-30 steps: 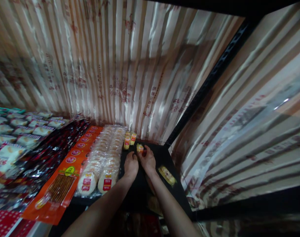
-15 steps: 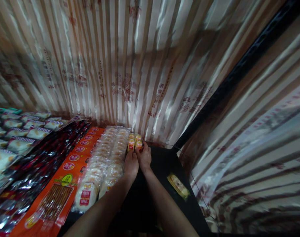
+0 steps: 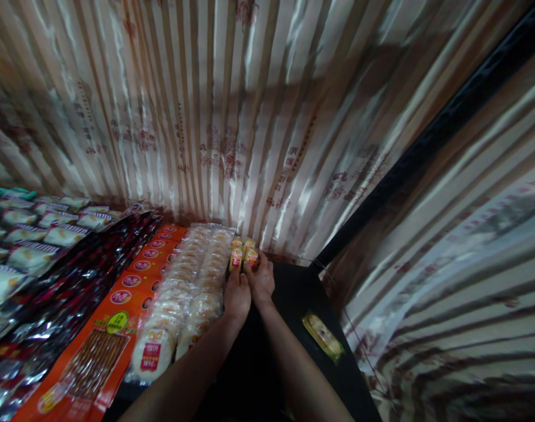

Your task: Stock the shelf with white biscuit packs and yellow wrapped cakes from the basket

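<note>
Snack packets point(image 3: 243, 256), label writing illegible

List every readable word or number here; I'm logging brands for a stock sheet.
None reads clearly.
Striped shiny backdrop: red printed characters, blurred.
Round white cracker packs: red labels, too small.
Flat orange packets: oval labels, blurred.
Small yellow packets: illegible.
</note>
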Motion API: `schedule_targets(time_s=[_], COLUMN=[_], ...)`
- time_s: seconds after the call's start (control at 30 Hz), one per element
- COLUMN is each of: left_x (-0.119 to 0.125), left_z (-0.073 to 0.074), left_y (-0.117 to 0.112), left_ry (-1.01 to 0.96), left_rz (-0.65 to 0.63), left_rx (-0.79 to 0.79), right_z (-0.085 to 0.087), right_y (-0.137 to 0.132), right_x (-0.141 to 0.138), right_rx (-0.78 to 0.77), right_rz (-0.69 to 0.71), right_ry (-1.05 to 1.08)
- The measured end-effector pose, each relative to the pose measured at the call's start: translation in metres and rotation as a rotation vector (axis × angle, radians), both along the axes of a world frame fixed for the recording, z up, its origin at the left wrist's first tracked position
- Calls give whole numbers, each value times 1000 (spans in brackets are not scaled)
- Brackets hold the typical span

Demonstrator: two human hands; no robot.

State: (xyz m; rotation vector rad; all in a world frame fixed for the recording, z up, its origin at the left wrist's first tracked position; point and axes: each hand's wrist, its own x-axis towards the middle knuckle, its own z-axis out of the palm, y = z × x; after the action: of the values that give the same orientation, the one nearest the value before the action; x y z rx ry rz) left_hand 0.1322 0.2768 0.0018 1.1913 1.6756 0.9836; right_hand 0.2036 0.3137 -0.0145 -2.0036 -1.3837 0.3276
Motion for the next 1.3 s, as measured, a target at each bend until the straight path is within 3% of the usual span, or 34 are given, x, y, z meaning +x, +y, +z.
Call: schedule_targets(time_s=[0.37,0.73,1.13,1.3], left_x=[-1,2,4,4], left_z=[7,-2,-6,-1], left_y=[-1,1,-6,-20], left_ry=[-63,-112,-27,2], left_rz=[9,50,15,-34], left_rx=[10,67,43,22], right_z=[-6,-14,-27,-29], right_y=[1,2,0,-7], right_x=[-3,-1,2,4], right_rx=[0,-4,173,237], right_rz=[61,77,28,26], right_ry=[-12,-43,-112,-124])
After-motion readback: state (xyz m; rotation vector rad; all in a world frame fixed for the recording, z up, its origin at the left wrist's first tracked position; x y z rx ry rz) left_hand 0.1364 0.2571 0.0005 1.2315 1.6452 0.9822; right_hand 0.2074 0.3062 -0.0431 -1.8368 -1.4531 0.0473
